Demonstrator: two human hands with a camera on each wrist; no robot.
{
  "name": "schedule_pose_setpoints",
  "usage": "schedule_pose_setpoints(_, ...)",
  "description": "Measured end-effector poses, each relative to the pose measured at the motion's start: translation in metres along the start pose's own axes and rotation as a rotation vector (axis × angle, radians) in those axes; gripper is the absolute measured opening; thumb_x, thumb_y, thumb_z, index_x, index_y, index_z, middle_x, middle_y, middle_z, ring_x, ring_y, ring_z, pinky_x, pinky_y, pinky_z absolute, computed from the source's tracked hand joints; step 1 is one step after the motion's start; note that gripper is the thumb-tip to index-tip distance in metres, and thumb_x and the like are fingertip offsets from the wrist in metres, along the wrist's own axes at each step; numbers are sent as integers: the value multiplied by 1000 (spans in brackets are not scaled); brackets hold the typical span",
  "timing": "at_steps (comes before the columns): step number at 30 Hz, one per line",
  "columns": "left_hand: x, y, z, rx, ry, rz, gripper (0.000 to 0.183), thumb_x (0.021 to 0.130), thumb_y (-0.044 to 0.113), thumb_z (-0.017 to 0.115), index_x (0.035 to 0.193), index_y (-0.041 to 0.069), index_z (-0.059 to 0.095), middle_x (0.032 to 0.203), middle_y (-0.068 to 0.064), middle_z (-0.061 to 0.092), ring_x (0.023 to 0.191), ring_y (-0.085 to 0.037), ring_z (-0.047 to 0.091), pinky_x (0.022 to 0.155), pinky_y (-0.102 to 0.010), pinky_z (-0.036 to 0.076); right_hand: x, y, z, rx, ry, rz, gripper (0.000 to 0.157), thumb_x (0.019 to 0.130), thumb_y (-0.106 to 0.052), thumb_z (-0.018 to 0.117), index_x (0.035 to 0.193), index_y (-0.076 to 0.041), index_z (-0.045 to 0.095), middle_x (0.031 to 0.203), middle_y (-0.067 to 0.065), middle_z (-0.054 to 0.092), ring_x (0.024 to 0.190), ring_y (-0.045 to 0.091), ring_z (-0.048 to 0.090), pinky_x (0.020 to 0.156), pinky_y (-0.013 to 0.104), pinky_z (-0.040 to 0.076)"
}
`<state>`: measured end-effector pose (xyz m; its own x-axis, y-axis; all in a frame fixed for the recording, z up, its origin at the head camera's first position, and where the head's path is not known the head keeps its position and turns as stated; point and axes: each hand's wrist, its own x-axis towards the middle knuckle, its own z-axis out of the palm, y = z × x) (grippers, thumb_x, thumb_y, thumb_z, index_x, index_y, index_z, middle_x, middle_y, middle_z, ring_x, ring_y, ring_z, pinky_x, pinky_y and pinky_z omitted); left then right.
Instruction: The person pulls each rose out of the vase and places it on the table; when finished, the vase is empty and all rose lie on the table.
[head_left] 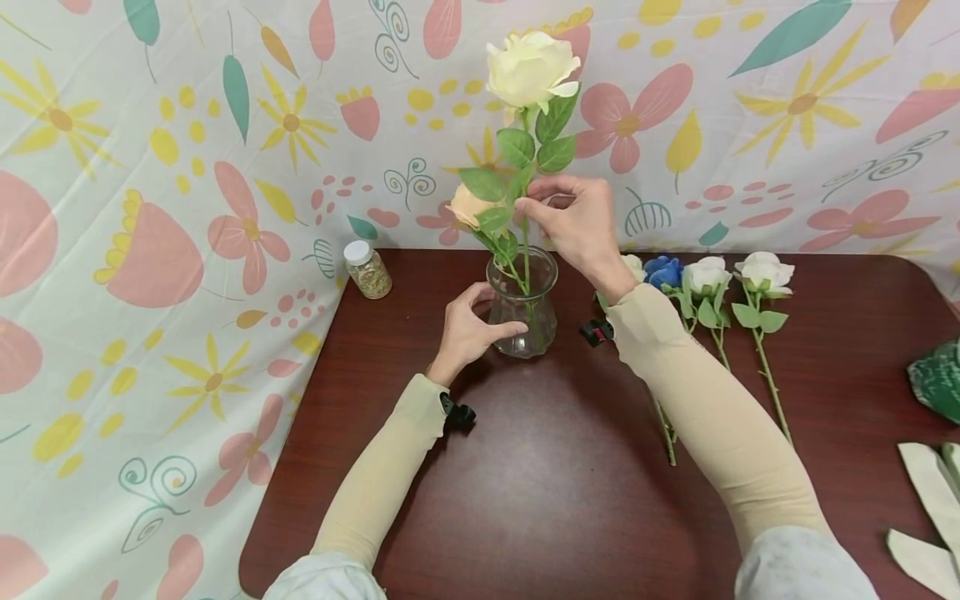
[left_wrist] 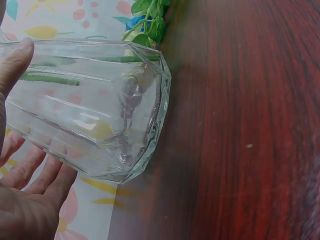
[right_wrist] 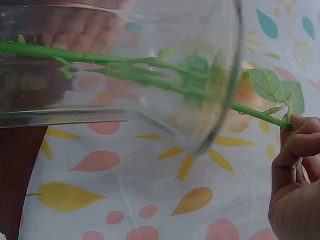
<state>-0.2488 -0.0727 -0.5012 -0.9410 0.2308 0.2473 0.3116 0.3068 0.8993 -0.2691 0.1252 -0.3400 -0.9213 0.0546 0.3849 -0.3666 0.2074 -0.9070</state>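
A clear faceted glass vase (head_left: 542,323) stands near the table's back edge. My left hand (head_left: 468,327) holds it around the side, thumb in front and fingers behind; the left wrist view shows the thumb and fingers on opposite sides of the glass (left_wrist: 95,120). Above the rim, my right hand (head_left: 583,221) pinches the leafy green stem of a cream-white rose (head_left: 532,73) between thumb and fingers. That stem (right_wrist: 265,118) runs down inside the vase. Lower down, a peach rose (head_left: 468,206) leans to the left, its stem also inside the vase.
Right of the vase lie several roses, among them a blue rose (head_left: 663,272) and a white rose (head_left: 765,273). A small jar with a white lid (head_left: 367,271) stands back left. At the right edge are a green object (head_left: 937,382) and pale strips (head_left: 930,487). Floral cloth hangs behind.
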Motion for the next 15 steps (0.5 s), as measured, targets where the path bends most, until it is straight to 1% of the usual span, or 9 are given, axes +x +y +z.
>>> schedule_pose_setpoints(6,0,-1,0,-13,-8,4,71,78,25,102,138,5,70,132,-13,75,127,-31,72,114,-41,62,-1,-8,-6,39,12,25,15,94,-13,86,101,0,83,73,-17,76,50,5,62,52,19,53)
schedule_pose_setpoints(10,0,-1,0,-18,-5,5,71,78,25,102,137,5,70,132,-13,75,127,-30,72,113,-43,62,-2,-14,-9,53,26,14,16,93,-12,87,101,1,83,76,-14,76,53,5,63,52,19,53)
schedule_pose_setpoints(15,0,-1,0,-35,-7,12,71,78,24,102,137,2,69,131,-14,75,126,-32,72,114,-46,61,-3,-21,-14,68,38,-8,13,93,-13,86,98,-1,83,75,-12,75,51,6,59,50,20,47)
